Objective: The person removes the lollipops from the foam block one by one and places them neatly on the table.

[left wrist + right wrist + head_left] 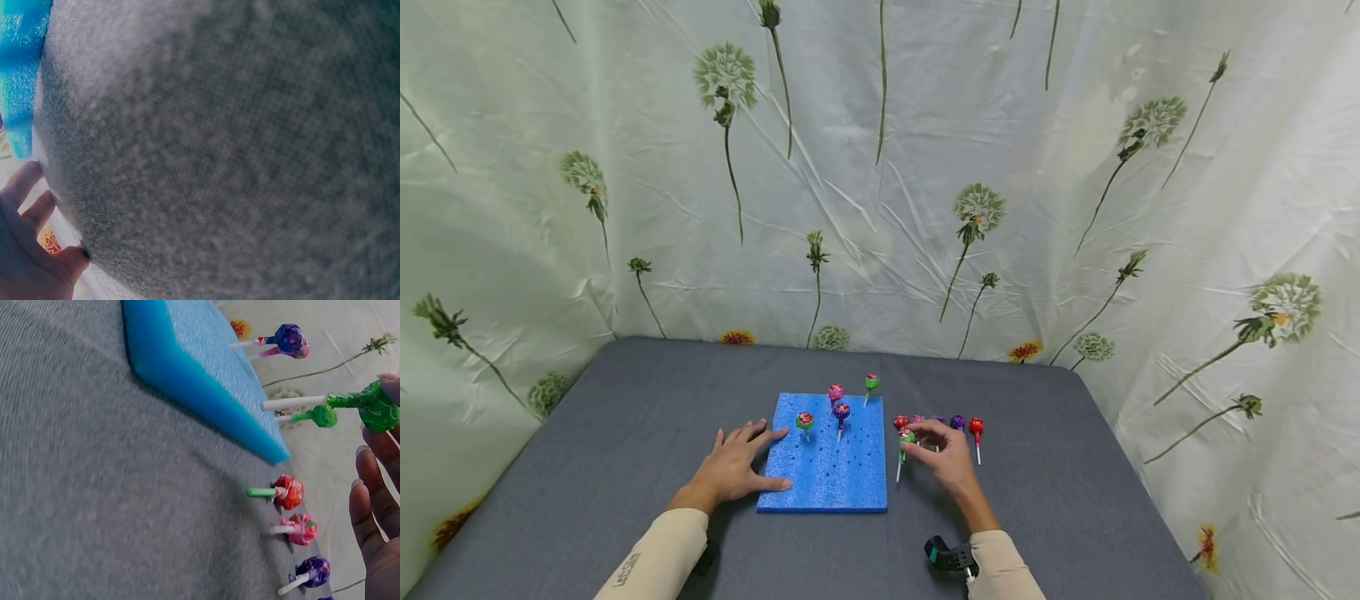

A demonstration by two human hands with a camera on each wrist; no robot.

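Head view: right grip (pixel 949 461) pinches green lollipop (pixel 906 437) beside blue board (pixel 841 475); left grip (pixel 733 467) spread across left edge (pixel 770 458).

Table (pixel 685 379): dark grey, finely textured top with rounded far corners
Backdrop (pixel 925 92): pale, glossy fabric behind the table and along both sides, creased and softly folded
Print: green dandelions (pixel 725 75) on long stems, orange-yellow blooms (pixel 1024 351) lower down
Light: soft, diffuse, with pale sheen along the creases

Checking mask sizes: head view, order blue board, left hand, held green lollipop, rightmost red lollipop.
1. Blue board
2. Left hand
3. Held green lollipop and rightmost red lollipop: look alike, so unranked
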